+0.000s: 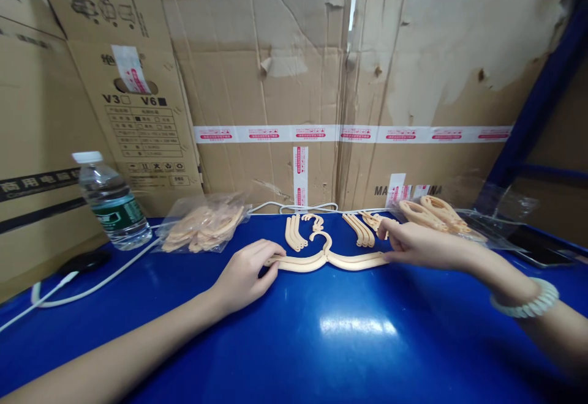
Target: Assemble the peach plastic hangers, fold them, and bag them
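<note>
A beige plastic folding clothes hanger (351, 262) lies spread on the blue table, its hook pointing away from me. My left hand (248, 272) pinches the tip of its left arm between thumb and fingers. At the opposite tip, my right hand (422, 246) has its fingers closed on the end of the right arm, partly hiding it. Just behind the hanger are a row of loose hanger arms (295, 234) on the left, several loose hooks (316, 221) in the middle, and another row of arms (359, 231) on the right. Further pieces lie partly behind my right hand.
Clear bags of beige hanger parts lie at left (202, 226) and right (434, 213). A water bottle (113, 205), a black device (85, 261) and a white cable (105, 281) are on the left. At right lies a phone (539, 254). Cardboard boxes (275, 86) wall the back.
</note>
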{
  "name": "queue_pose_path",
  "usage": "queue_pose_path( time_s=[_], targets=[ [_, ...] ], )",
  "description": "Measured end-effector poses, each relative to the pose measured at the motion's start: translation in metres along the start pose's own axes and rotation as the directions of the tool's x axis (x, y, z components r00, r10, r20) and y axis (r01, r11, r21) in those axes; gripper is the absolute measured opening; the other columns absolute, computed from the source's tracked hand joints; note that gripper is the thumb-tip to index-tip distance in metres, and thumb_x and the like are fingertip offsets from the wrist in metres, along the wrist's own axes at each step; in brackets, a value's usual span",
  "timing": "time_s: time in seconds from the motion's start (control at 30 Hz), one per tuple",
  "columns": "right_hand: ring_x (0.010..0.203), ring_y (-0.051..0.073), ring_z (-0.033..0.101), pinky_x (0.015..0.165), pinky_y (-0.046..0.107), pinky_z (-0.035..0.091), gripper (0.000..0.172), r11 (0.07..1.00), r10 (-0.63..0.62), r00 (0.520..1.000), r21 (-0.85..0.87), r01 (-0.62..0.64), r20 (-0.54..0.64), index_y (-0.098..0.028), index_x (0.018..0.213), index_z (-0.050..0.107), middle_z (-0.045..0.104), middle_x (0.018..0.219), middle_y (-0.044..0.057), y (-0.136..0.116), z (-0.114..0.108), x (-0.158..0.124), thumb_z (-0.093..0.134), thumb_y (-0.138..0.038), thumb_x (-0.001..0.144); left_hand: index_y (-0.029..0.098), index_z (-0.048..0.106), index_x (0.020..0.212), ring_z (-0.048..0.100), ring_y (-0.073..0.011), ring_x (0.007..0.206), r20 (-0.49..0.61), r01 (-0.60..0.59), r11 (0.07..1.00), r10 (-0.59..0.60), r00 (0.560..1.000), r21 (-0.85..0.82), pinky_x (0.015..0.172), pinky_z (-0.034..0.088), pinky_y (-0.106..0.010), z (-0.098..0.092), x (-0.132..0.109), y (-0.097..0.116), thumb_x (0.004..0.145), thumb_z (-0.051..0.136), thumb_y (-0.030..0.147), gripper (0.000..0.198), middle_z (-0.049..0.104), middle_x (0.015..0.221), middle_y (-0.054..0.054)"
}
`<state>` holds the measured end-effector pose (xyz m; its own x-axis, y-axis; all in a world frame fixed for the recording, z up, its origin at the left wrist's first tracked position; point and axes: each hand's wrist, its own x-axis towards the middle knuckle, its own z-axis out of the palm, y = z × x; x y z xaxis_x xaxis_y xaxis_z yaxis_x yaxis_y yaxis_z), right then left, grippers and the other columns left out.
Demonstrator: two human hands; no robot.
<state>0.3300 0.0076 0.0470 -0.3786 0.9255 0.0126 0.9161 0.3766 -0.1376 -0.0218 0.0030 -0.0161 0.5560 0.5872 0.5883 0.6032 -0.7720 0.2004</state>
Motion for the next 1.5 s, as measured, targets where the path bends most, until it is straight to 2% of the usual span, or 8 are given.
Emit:
queue_pose_path(
  time_s=[0.07,0.17,0.33,0.63,0.93,1.13,1.3,1.5],
  targets=[
    [0.055,0.016,0.052,0.050,0.026,0.031,0.012,0.999,-0.032,0.994,-0.047,0.027,-0.100,-0.021,0.076,0.050,0.058,0.062,0.000,-0.001,0.001,0.004,0.054,-0.031,0.083,0.017,0.060,0.099,0.063,-0.0191,0.082,0.005,0.027,1.000,-0.027,1.000,0.001,0.075,0.052,-0.033,-0.001,0.000,0.000,0.089,0.047,0.013,0.018,0.066,0.090,-0.006],
    [0.048,0.013,0.042,0.048,0.027,0.024,0.029,0.995,-0.076,0.974,-0.081,0.060,-0.211,-0.022,0.057,0.040,0.049,0.051,-0.001,-0.002,0.005,0.008,0.052,-0.031,0.082,0.018,0.061,0.099,0.063,-0.0191,0.084,0.017,0.050,0.999,-0.050,0.999,0.001,0.077,0.052,-0.033,-0.004,0.002,0.000,0.089,0.046,0.013,0.018,0.067,0.092,-0.006],
    [0.054,0.014,0.049,0.052,0.025,0.032,0.021,0.986,-0.149,0.936,0.026,0.166,-0.319,-0.020,0.061,0.049,0.057,0.058,0.001,-0.010,0.009,0.017,0.052,-0.024,0.081,0.019,0.061,0.104,0.064,-0.0213,0.094,0.097,0.008,1.000,-0.011,0.995,0.028,0.084,0.051,-0.036,-0.016,0.012,-0.003,0.089,0.047,0.012,0.022,0.068,0.100,-0.007],
    [0.083,0.018,0.064,0.076,0.028,0.046,0.028,0.921,-0.364,0.912,0.073,0.383,-0.191,-0.016,0.104,0.069,0.072,0.093,0.006,-0.046,0.007,0.095,0.057,-0.007,0.081,0.019,0.068,0.097,0.066,-0.0195,0.097,0.345,-0.148,0.989,0.148,0.927,-0.024,0.089,0.050,-0.033,-0.014,0.060,-0.025,0.079,0.060,0.003,0.025,0.072,0.100,-0.005],
    [0.098,0.021,0.063,0.082,0.041,0.054,0.029,0.897,-0.389,0.921,0.222,0.382,-0.013,-0.016,0.116,0.059,0.062,0.117,0.007,-0.051,0.023,0.145,0.058,-0.033,0.093,0.020,0.067,0.095,0.064,-0.0192,0.097,0.406,-0.191,0.981,0.184,0.895,-0.023,0.084,0.049,-0.029,-0.007,0.072,-0.041,0.079,0.063,0.007,0.020,0.067,0.100,-0.004],
    [0.089,0.018,0.064,0.076,0.037,0.055,0.025,0.782,-0.264,0.934,0.513,0.354,-0.242,-0.016,0.112,0.059,0.063,0.109,0.007,-0.047,0.025,0.137,0.057,-0.032,0.094,0.020,0.066,0.090,0.061,-0.0173,0.090,0.338,-0.161,0.987,0.142,0.930,0.028,0.078,0.049,-0.026,-0.001,0.067,-0.042,0.083,0.056,0.006,0.019,0.062,0.096,-0.003],
    [0.058,0.012,0.063,0.054,0.026,0.050,0.025,0.512,-0.129,0.924,0.773,0.374,-0.361,-0.021,0.095,0.054,0.063,0.077,-0.001,-0.048,0.018,0.096,0.051,-0.046,0.092,0.018,0.063,0.096,0.059,-0.0221,0.095,0.179,-0.132,0.990,0.121,0.976,0.054,0.083,0.048,-0.034,-0.011,0.061,-0.028,0.091,0.046,0.010,0.020,0.062,0.098,-0.007],
    [0.076,0.016,0.069,0.066,0.028,0.053,0.032,0.211,0.007,0.921,0.901,0.379,-0.389,-0.022,0.096,0.062,0.070,0.087,0.003,-0.073,0.037,0.033,0.070,-0.047,0.078,0.017,0.058,0.104,0.062,-0.0184,0.097,-0.002,-0.117,0.991,0.118,0.993,-0.062,0.087,0.050,-0.032,-0.012,0.043,0.022,0.097,0.039,0.013,0.021,0.064,0.103,-0.008]
  ],
)
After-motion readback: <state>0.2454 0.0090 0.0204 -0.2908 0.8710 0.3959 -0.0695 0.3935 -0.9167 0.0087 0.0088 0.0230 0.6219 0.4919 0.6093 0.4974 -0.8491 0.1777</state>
